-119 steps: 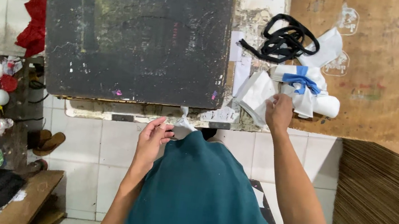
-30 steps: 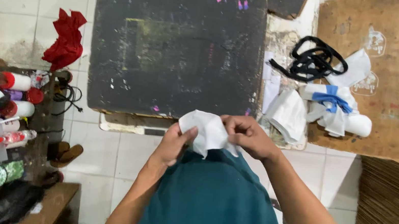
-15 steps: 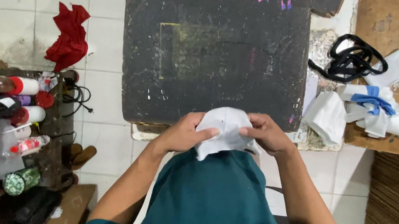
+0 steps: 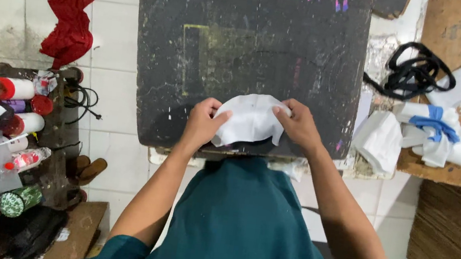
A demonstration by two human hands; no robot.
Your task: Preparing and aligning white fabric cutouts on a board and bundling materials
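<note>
- The left hand (image 4: pixel 203 123) gripped the left edge of a white cloth piece (image 4: pixel 248 120), fingers curled around it.
- The right hand (image 4: pixel 298 122) pinched the same cloth's upper right edge.
- The cloth lay between both hands on the near part of a black board (image 4: pixel 242 42).
- Folded white cloths (image 4: pixel 380 140) sat to the right of the right hand, with black straps (image 4: pixel 416 71) beyond them.

Left grip (image 4: pixel 202 124) and right grip (image 4: pixel 298 123) pinch opposite edges of a white cloth piece (image 4: pixel 248 120) over the black counter (image 4: pixel 242 42); a black strap bundle (image 4: pixel 416 74) lies well apart.
</note>
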